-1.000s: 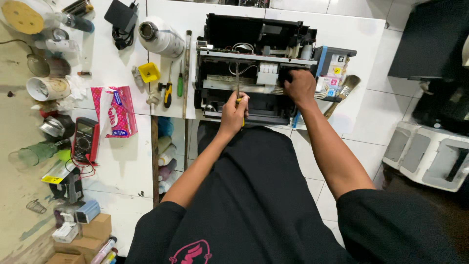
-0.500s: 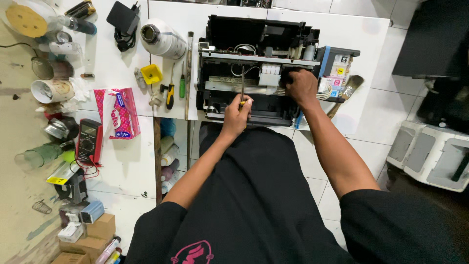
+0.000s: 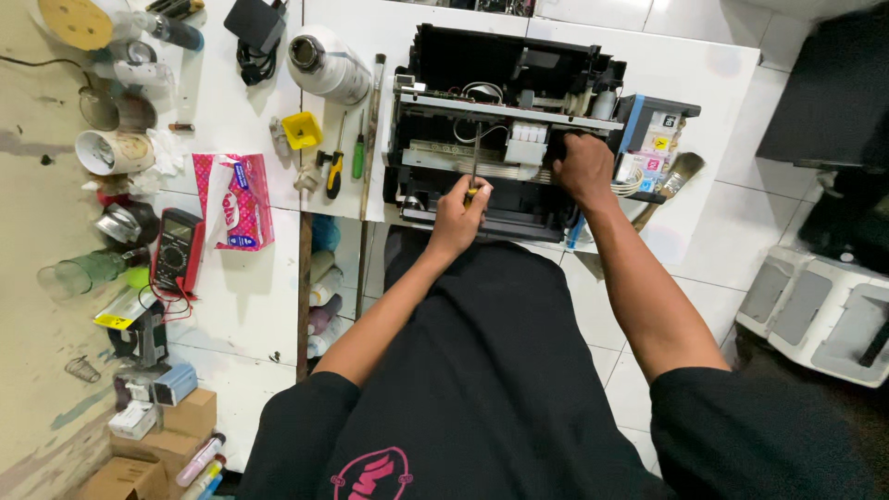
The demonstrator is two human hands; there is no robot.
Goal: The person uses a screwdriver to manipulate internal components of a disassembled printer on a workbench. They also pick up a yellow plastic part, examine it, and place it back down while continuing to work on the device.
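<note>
Printer point(image 3: 505, 139) with its covers off, black-framed and showing white inner parts and loose wiring, standing on the white table point(image 3: 704, 74) at the far middle of the scene, directly ahead of the seated person. The left hand point(image 3: 460, 215) is closed in a fist around the yellow-tipped handle of a screwdriver point(image 3: 474, 159), whose thin shaft stands nearly upright and reaches from the fist into the printer's interior, just left of a white block of parts. The right hand point(image 3: 583, 168) rests on the printer's right-hand portion, fingers curled down onto the mechanism; whether they pinch any part cannot be told, since the back of the hand hides the fingertips. Just right of that hand, a set of ink tanks point(image 3: 656, 148) with coloured labels is fixed to the printer's side, and a paintbrush point(image 3: 674, 180) lies on the table beyond it. To the left of the printer lie a second screwdriver point(image 3: 335, 167) with a yellow and black handle, a green-handled one point(image 3: 358, 157), a small yellow tray point(image 3: 302, 130) and a large white roll point(image 3: 326, 63). Farther left sit a pink tissue packet point(image 3: 231, 199) and a multimeter point(image 3: 178, 248) with red leads, near the left edge of the work surface.
</note>
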